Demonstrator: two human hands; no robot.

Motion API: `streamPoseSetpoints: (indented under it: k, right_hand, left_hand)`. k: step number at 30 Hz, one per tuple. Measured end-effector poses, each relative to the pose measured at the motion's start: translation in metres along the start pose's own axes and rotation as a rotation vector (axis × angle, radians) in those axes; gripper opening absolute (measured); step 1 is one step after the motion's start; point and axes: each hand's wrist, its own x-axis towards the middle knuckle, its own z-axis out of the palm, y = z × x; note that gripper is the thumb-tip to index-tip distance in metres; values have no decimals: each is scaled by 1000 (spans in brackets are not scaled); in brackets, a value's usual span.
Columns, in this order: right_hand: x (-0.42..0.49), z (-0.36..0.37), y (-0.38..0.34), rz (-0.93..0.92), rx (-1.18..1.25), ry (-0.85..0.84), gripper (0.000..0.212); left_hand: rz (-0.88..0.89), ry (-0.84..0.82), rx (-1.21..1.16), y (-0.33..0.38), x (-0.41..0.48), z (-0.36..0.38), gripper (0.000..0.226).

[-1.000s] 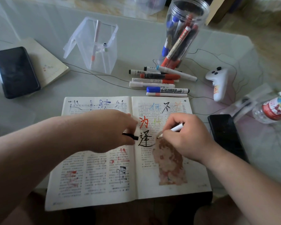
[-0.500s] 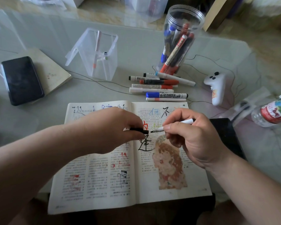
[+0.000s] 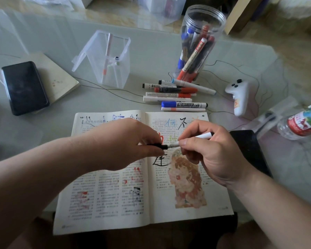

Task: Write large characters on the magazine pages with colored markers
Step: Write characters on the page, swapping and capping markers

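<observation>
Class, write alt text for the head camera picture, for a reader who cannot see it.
Over an open magazine bearing large coloured characters, the right hand holds a white marker and the left hand pinches a black cap at its tip. Loose markers and a clear jar of markers sit beyond it.

One magazine [image 3: 106, 203], two phones [image 3: 24, 88] [image 3: 250, 150], one marker jar [image 3: 201, 42], one clear box [image 3: 111, 69], one bottle [image 3: 300, 123], one controller [image 3: 241, 97]

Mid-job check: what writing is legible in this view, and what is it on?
"何", blue, top of the magazine's right page.
"不", black, just right of it.
Red and black characters below: partly hidden behind the left hand.
Magazine print, loose markers' labels, bottle label: too small or blurred.
</observation>
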Motion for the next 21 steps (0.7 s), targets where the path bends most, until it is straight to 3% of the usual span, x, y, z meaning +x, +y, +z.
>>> streamPoseSetpoints:
  k: [8, 16, 21]
  right_hand:
    - [1, 1, -3, 15, 100, -105, 4]
    - [-8, 9, -7, 44, 200, -89, 9]
    - [-4, 8, -12, 27, 113, -68, 5]
  left_hand:
    - [88, 151, -93, -5, 0, 4, 25]
    - [192, 316, -55, -1, -10, 9, 27]
    - [32, 156, -11, 7, -11, -9, 20]
